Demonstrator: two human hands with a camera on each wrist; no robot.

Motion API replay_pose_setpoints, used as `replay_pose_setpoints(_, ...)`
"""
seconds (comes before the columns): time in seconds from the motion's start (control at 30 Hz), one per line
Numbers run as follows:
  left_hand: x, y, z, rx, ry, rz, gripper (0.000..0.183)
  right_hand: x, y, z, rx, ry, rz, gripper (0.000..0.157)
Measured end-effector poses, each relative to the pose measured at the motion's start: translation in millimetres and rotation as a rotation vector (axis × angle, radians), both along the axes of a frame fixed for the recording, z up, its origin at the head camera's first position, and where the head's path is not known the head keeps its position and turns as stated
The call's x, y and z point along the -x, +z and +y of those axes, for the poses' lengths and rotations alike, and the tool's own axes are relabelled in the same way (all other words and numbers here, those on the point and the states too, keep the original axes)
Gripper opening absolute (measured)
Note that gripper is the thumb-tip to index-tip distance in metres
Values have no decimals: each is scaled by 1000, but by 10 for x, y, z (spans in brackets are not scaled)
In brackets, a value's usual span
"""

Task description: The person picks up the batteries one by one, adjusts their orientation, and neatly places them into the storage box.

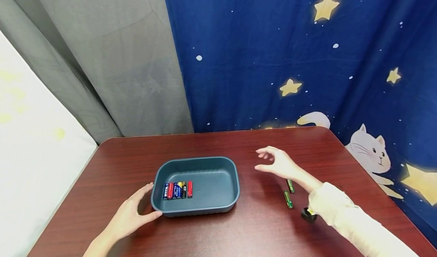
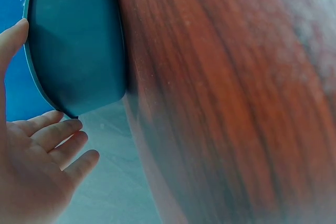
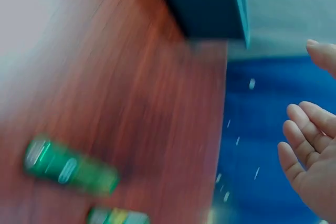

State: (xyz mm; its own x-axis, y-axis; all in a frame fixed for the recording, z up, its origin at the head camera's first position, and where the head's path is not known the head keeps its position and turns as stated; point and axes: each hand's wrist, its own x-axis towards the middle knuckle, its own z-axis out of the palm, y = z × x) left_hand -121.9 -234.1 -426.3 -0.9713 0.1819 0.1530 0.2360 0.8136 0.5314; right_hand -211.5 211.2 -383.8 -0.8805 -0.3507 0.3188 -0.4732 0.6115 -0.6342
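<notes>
A blue-grey plastic tray (image 1: 215,188) sits on the table, with several batteries (image 1: 175,191) in a side-by-side row at its left end. One red battery (image 1: 190,189) lies just right of that row, a small gap away. At the tray's left end, my left hand (image 1: 131,212) spreads thumb and fingers along the rim; the left wrist view has its fingertips right at the tray wall (image 2: 79,51). My right hand (image 1: 278,164) hovers right of the tray, fingers relaxed and apart, holding nothing. Two green batteries (image 1: 288,199) lie on the table below the right forearm.
The dark red wooden table (image 1: 259,230) has a rounded far edge. Behind it hang a grey curtain (image 1: 112,59) and a blue curtain (image 1: 246,59) with stars and a cat. A small black object (image 1: 308,215) shows beside the right sleeve. A white surface (image 1: 34,154) borders the left side.
</notes>
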Motion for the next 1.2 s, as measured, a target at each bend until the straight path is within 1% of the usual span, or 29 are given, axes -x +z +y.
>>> replay_pose_setpoints(0.1,0,-8,1,-1,0,-1,85,-39,-81,251,-31,-35,-35,45)
replay_pose_setpoints(0.27,-5,-15,-3,-3,1,10,85,-127,-232,598,-53,-51,-103,45)
replay_pose_setpoints(0.43,-3,-9,0,-3,4,1,85,-204,-340,839,-54,-64,-119,46)
replay_pose_setpoints(0.57,1,-7,1,-3,4,-4,86,-251,-449,985,-73,-50,-131,47)
replay_pose_setpoints(0.7,-1,-5,-3,-7,4,1,85,-281,-569,1076,-112,-20,-125,48)
replay_pose_setpoints(0.87,-3,-6,-5,-8,3,1,86,-303,-686,1098,-124,19,-73,49)
replay_pose_setpoints(1.07,-1,-9,-1,-5,6,-14,87,-291,-761,1084,-103,55,0,48)
replay_pose_setpoints(1.2,0,-8,0,-4,6,-14,86,-277,-783,1087,-121,67,40,45)
